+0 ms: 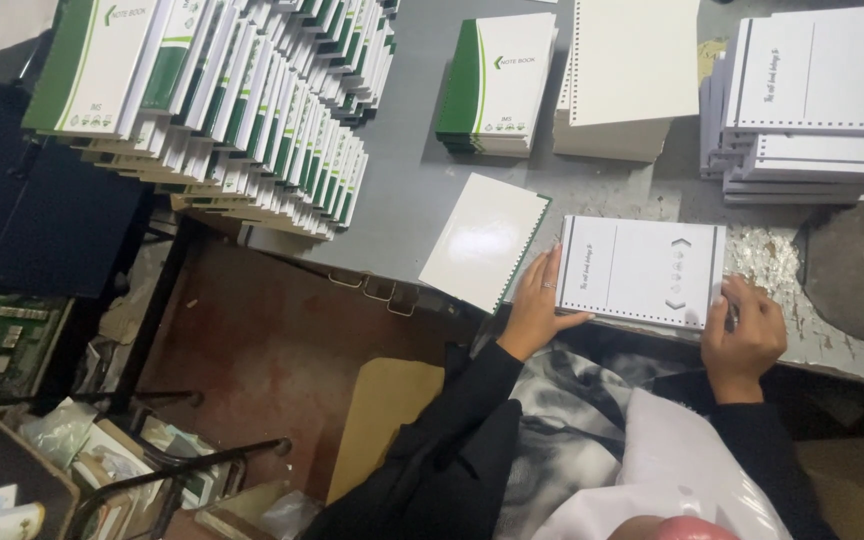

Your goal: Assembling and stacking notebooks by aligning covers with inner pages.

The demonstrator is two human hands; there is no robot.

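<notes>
Here, a grey table [422, 190] fills the upper part of the head view, its near edge running above a brown floor [272, 350]. Across its upper left spreads a long, fanned row of green-and-white notebooks [252, 110], leaning one upon the next. At the far right stands a tall pile of white punched sheets [812, 100], and beside it, toward the middle, a second stack of plain white pages [622, 80]. Just left of that sits a short stack of green-covered notebooks [497, 85]. Nearer the edge lies a single glossy white cover [482, 240], tilted, with holes along one side. Right beside it, at the table's near edge, lies a printed white sheet stack [642, 270], flat, punched along its top and bottom edges. The left hand [540, 300] rests open against this stack's left end, fingers extended along the edge, a ring on one finger. The right hand [747, 330] presses on its lower right corner, fingers curled down onto the paper. The two hands sit well apart, one at each end. Just right of the stack lies a patch of small white paper scraps [762, 255].
</notes>
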